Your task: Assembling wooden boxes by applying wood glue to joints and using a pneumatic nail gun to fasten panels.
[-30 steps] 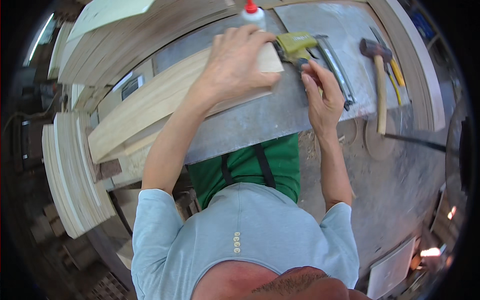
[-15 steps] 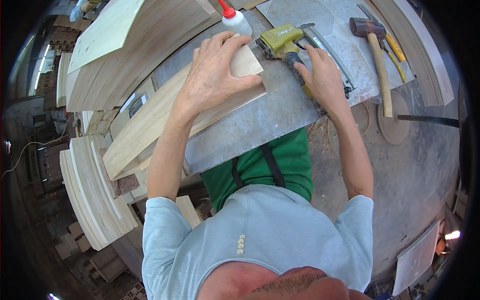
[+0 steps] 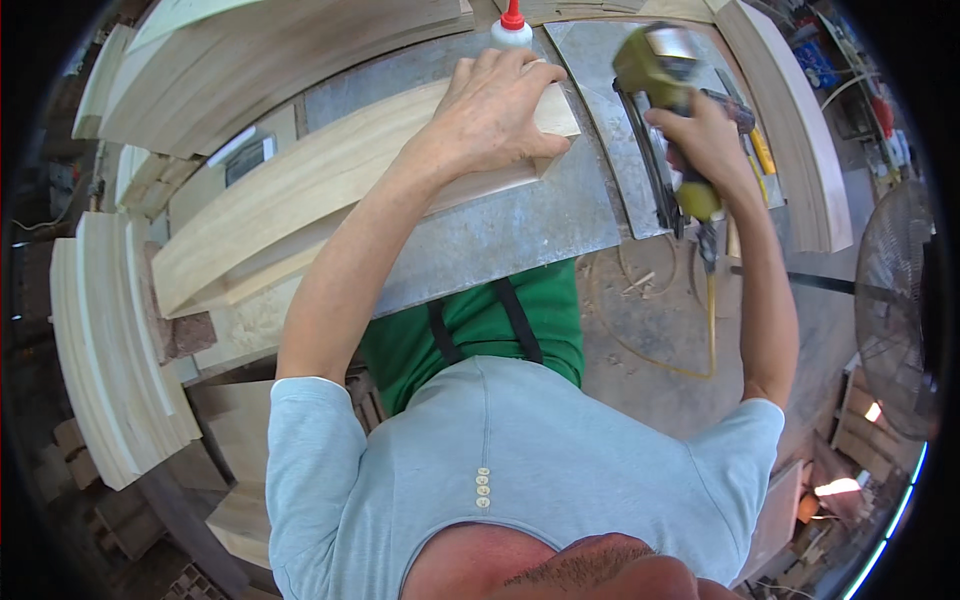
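My left hand (image 3: 495, 115) lies flat, fingers spread, on the right end of a long pale wooden board (image 3: 300, 195) that rests on a grey metal table (image 3: 500, 235). A second, thinner board lies under it along its near edge. My right hand (image 3: 700, 140) grips the handle of a yellow-green nail gun (image 3: 660, 85), lifted above the table to the right of the board's end. A yellow hose (image 3: 711, 300) hangs from the gun's handle toward the floor.
A white glue bottle with a red cap (image 3: 511, 27) stands just beyond my left hand. Stacks of curved pale boards (image 3: 120, 340) lie at left and along the back (image 3: 250, 70). A long plank (image 3: 790, 130) and a fan (image 3: 900, 310) are at right.
My right hand has closed on the nail gun and lifted it off the table. The left hand has stayed pressed on the board's end. The view has shifted closer.
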`<state>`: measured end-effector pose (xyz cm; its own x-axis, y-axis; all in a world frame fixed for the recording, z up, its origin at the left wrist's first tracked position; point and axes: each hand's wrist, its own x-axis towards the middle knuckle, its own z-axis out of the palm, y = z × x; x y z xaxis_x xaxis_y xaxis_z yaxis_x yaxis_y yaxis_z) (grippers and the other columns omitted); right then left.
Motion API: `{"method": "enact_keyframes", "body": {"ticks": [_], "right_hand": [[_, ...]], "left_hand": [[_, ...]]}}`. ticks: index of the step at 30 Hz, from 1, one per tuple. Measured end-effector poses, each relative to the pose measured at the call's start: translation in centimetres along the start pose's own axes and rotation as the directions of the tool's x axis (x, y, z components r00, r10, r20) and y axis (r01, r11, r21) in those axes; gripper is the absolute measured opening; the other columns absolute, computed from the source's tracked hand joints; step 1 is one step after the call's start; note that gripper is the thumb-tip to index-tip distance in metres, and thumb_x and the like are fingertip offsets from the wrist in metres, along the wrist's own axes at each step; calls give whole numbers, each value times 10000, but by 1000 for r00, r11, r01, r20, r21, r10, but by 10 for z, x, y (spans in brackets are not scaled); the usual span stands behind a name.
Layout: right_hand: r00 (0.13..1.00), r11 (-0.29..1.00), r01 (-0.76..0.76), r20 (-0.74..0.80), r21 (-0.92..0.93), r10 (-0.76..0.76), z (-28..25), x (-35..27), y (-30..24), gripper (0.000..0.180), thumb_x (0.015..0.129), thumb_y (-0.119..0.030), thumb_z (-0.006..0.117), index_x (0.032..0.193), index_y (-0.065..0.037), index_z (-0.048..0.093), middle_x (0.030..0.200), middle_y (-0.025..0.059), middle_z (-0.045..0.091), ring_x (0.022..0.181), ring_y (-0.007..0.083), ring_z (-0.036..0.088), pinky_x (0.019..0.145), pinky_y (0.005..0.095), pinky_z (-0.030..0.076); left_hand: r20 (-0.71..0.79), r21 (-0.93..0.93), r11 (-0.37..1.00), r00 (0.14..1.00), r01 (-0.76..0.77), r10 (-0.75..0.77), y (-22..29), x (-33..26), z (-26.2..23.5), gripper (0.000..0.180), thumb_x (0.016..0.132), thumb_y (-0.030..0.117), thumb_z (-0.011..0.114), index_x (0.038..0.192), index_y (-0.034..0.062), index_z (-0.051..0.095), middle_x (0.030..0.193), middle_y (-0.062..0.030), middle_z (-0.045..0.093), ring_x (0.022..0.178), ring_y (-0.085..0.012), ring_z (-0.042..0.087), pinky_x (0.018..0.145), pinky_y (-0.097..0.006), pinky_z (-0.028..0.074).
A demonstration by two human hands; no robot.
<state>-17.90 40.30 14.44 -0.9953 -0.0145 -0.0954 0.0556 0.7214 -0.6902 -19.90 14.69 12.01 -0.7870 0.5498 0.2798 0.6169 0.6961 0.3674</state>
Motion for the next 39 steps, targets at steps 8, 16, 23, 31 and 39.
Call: {"method": "enact_keyframes", "body": {"ticks": [8,16,23,31,39], "right_hand": [[997,999,43,65,27,-45,-63,-64,-94,336,804,-238,672,939,50,563,675,49,579,531,80,550,465,202,436],[982,997,62,179,-36,-55,-48,-67,-113,308,834,-251,643,945,25,562,568,20,531,462,74,525,425,198,423],[976,995,62,213,-82,-44,-48,-63,-111,320,829,-256,639,953,28,560,558,30,540,445,81,531,410,197,426],[968,993,90,241,-72,-70,-48,-59,-111,296,844,-238,621,955,28,556,552,23,529,433,70,510,398,200,400],[954,997,18,301,-74,5,-51,-54,-110,382,826,-223,649,1041,68,526,678,74,582,454,66,537,407,180,461]], "left_hand": [[-36,-28,1000,999,-1,0,-3,-2,7,652,634,369,695,1206,91,553,1232,-155,502,1173,-305,430,994,-414,322],[-100,-33,999,995,-21,18,-5,-2,11,644,617,372,738,1178,90,595,1181,-169,540,1141,-312,475,967,-431,324],[-68,-44,999,998,2,-5,-6,-1,12,645,608,363,748,1173,90,597,1166,-167,541,1133,-309,479,961,-417,324],[-97,-34,999,995,-21,18,-5,-2,10,657,606,351,747,1182,80,584,1171,-167,540,1141,-316,475,966,-432,321],[-83,-27,1000,996,-15,13,-5,-2,12,633,617,351,735,1170,84,582,1174,-150,533,1140,-312,456,962,-425,323]]}}
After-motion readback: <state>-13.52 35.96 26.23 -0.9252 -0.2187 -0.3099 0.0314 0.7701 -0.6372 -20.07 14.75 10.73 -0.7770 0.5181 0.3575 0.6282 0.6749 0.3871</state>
